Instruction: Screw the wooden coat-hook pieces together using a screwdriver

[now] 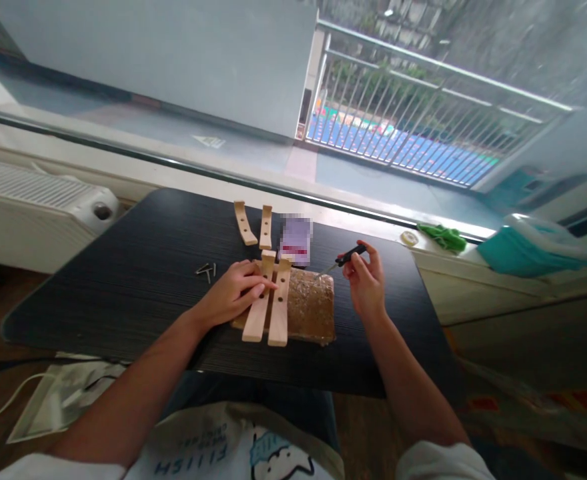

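Observation:
My left hand [238, 290] lies over a pale wooden piece with drilled holes [256, 321], its fingers stretched out across it. Right beside that sits a second wooden piece [279, 319] of the same kind. Both rest on a brown block wrapped in clear film or tape [313, 310]. In my right hand [367, 279] is a screwdriver with a black handle [349, 255], gripped by the fingers. Its thin metal shaft slants down to the left, above the block's far edge; whether the tip touches anything I cannot tell.
Two more wooden pieces lie behind, a curved one [244, 225] and a straighter one [266, 228]. A blurred purple item [296, 239] is beside them. Several screws [206, 270] lie left on the black table [138, 287]. A tape roll [409, 238] and green cloth [442, 237] sit on the sill.

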{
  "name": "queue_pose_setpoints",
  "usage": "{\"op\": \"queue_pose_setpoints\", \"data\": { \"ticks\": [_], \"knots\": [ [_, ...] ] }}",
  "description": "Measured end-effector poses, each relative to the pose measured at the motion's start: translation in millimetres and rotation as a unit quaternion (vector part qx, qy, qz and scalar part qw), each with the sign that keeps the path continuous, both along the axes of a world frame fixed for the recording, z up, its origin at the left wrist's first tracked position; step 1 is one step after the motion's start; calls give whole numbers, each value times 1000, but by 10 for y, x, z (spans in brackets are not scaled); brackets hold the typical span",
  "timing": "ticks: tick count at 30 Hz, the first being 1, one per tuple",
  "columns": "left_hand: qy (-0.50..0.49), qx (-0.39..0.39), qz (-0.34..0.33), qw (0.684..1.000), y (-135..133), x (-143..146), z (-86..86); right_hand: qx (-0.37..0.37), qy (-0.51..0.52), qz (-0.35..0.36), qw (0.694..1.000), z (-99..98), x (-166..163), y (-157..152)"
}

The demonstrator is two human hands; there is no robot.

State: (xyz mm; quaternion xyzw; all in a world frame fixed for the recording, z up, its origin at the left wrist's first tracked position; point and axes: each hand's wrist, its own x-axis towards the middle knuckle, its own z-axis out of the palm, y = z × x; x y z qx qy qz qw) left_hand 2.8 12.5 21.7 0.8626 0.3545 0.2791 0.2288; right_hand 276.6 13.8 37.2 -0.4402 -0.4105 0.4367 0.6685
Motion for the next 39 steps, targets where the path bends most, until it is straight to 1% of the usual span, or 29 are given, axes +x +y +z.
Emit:
{"op": "queue_pose_setpoints", "data": {
  "ticks": [7,11,15,19,21,26,30,34,39],
  "knots": [
    [-7,16,9,1000,-26,14,34,-7,30,-5,1000,-12,-5,-12],
    [-59,16,40,997,-52,15,69,-7,28,-10,1000,-14,-4,-13],
    [-121,16,97,988,-51,-23,81,-7,30,-15,999,-18,1,-11],
    [-133,-1,187,973,7,-101,103,-7,36,-20,999,-28,13,-3],
    [-148,-4,213,966,60,-150,129,-6,41,-21,999,-36,22,3],
    [-116,-8,232,966,262,-304,205,-5,52,-19,998,-42,40,14],
    [-96,-20,245,965,473,-444,219,-7,55,-22,998,-30,46,14],
    [-89,-30,265,960,732,-519,179,-9,57,-25,998,-29,48,23],
    [-85,-37,296,951,1152,-527,56,-10,48,-25,998,-44,59,35]
  ]
}}
